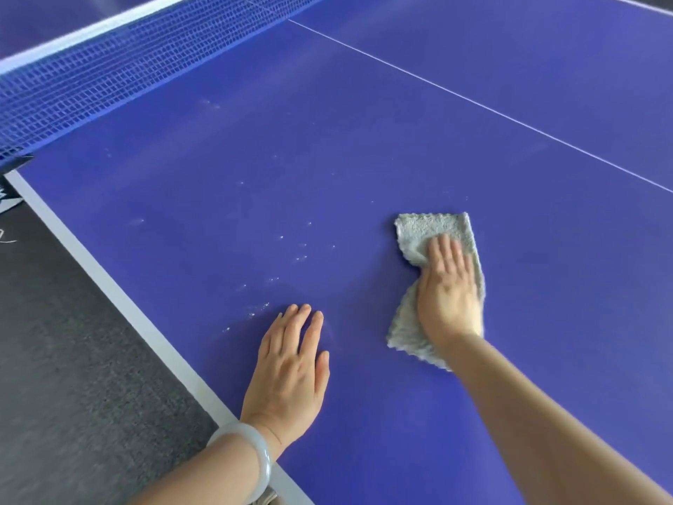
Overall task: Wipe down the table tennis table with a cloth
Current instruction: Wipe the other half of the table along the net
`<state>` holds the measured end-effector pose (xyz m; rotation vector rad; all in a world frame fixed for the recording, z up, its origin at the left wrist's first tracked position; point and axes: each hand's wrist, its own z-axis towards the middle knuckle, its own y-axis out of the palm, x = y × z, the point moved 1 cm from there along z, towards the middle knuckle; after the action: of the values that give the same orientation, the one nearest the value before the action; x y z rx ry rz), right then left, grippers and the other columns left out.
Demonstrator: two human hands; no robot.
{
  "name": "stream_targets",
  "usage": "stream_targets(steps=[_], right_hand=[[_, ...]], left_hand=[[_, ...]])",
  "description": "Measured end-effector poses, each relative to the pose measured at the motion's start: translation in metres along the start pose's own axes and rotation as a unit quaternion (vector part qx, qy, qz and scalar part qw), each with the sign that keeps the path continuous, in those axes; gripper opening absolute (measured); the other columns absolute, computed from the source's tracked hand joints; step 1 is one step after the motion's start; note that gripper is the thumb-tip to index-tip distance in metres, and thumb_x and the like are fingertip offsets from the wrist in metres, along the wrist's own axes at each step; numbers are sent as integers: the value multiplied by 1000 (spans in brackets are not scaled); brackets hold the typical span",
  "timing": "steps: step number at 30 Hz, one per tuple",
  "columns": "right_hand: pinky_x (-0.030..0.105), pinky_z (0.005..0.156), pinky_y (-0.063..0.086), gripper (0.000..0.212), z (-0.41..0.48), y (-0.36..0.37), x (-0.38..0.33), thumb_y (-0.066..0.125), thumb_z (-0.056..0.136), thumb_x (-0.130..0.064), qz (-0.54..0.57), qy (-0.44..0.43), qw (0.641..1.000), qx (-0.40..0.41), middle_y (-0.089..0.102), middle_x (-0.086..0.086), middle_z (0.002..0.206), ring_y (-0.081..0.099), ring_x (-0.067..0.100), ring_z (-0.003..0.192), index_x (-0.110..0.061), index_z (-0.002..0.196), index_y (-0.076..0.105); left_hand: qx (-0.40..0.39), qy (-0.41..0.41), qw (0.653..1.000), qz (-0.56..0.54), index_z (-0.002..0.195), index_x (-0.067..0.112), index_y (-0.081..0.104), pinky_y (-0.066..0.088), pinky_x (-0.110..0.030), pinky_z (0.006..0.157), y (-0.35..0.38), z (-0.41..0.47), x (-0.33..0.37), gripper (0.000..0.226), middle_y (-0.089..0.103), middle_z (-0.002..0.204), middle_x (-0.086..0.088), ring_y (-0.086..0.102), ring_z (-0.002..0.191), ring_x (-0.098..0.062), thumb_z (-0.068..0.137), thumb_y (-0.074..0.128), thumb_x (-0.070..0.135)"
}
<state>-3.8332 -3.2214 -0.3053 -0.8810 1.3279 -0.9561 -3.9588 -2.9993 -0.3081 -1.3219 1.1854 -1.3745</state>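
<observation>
Seemingly partway: pressing grey cloth (418, 231) onto tabletop (327, 140) with right hand (448, 289), fingers (446, 253) straight together, left hand (291, 362) resting flat, white specks (291, 249) left to wipe.

One head-worn view looks forward and down across the bench (255, 158) from beside its side edge; it sits close above the surface. The net (91, 74) crosses the upper left.

The fluffy grey terry cloth (433, 227) looks soft and matt. The smooth blue surface (364, 140) shines faintly, with dusty specks at 9 o'clock from the cloth. At 11 o'clock stands a blue mesh net (91, 78).
</observation>
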Motion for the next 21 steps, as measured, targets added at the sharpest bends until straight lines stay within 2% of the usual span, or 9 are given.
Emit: stream_targets(steps=[1,4,6,7,9,12,15,18,21], right_hand=[[33,125,-2,58,-14,9,-16,30,102,-12,4,-25,1000,4,9,1,167,0,16,154,-13,159,17],[37,124,5,63,-87,31,-57,31,97,-15,-2,-196,979,-57,11,0,166,1,16,154,-14,159,17],[37,124,9,65,-101,23,-45,35,95,-14,-17,-277,957,-83,17,0,165,9,15,153,-15,158,22],[37,124,11,64,-90,14,-26,37,95,-11,-31,-286,955,-79,19,0,164,12,15,153,-15,157,25],[39,124,13,59,-59,-7,22,41,99,-5,-59,-221,972,-60,21,2,163,17,17,152,-13,156,26],[37,125,6,52,-21,-36,81,34,105,-9,-61,-18,998,-20,20,4,163,15,18,153,-9,155,27],[39,125,0,57,-21,-24,61,26,97,-3,-47,72,996,25,21,13,163,11,22,153,-1,154,25],[35,125,1,68,-55,5,-3,13,89,-12,-25,-18,999,18,17,13,164,8,23,154,-1,155,21],[33,124,4,65,-87,22,-37,30,95,-11,-14,-150,988,-36,11,3,166,3,15,154,-10,158,16]], left_hand=[[-2,1,1000,0,143,10,47,36,-44,113,-1,0,0,54,44,145,-9,39,139,-30,99,28,36],[-2,11,1000,6,136,7,53,33,-43,113,-1,0,0,52,47,142,-13,40,137,-32,97,30,33],[3,15,1000,3,128,7,56,29,-42,112,0,1,1,47,50,138,-15,41,135,-32,96,31,32],[-1,12,1000,1,131,7,55,29,-43,112,0,0,1,49,49,139,-14,41,136,-33,97,30,32],[-11,7,1000,-1,140,7,50,31,-45,113,-1,0,0,54,45,145,-13,39,139,-32,99,27,34],[-26,2,1000,-3,144,8,46,36,-48,112,-3,1,1,56,43,147,-12,38,140,-32,100,25,36],[-29,-1,1000,0,143,7,48,39,-50,110,-4,2,1,56,45,146,-13,41,138,-33,99,26,35],[-27,3,1000,8,141,6,51,36,-46,110,-5,1,1,57,47,144,-13,42,137,-34,98,27,35],[-15,9,1000,5,139,5,53,33,-45,109,-3,0,0,57,47,144,-13,43,136,-34,97,29,35]])
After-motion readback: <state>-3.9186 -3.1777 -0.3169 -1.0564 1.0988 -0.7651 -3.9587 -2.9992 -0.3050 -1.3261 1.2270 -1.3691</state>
